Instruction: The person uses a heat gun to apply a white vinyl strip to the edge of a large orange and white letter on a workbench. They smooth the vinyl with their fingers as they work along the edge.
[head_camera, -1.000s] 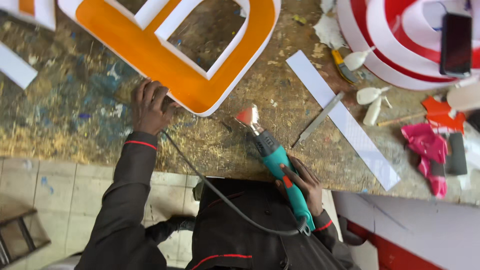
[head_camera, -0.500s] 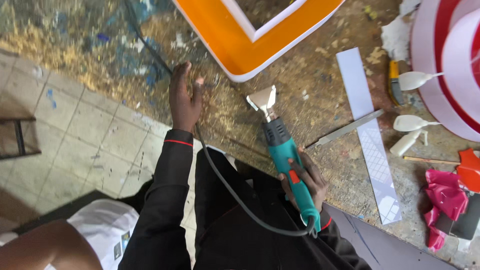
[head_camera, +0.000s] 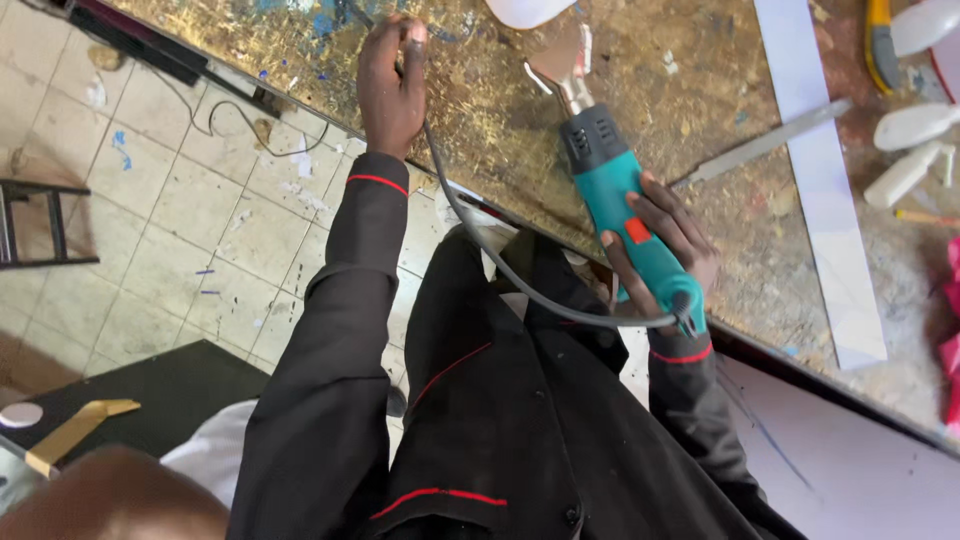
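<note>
overhead, the right hand (head_camera: 655, 235) has its grip closed round the teal heat gun (head_camera: 625, 205), whose nozzle lies low over the stained bench (head_camera: 500, 110). the left hand (head_camera: 392, 85) is curled shut on the gun's grey cord (head_camera: 470, 235) at the bench edge. a white strip (head_camera: 825, 180) lies to the right.

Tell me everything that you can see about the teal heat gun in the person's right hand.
The heat gun has a teal plastic body, a dark grey collar with vents and a shiny metal nozzle that widens to a flat tip. A red switch sits on its handle. The right hand grips the handle, holding the tool low over the worn workbench, with the nozzle pointing away from the person. A grey cord leaves the handle's end and curves up to the left hand, which holds it at the bench.
</note>
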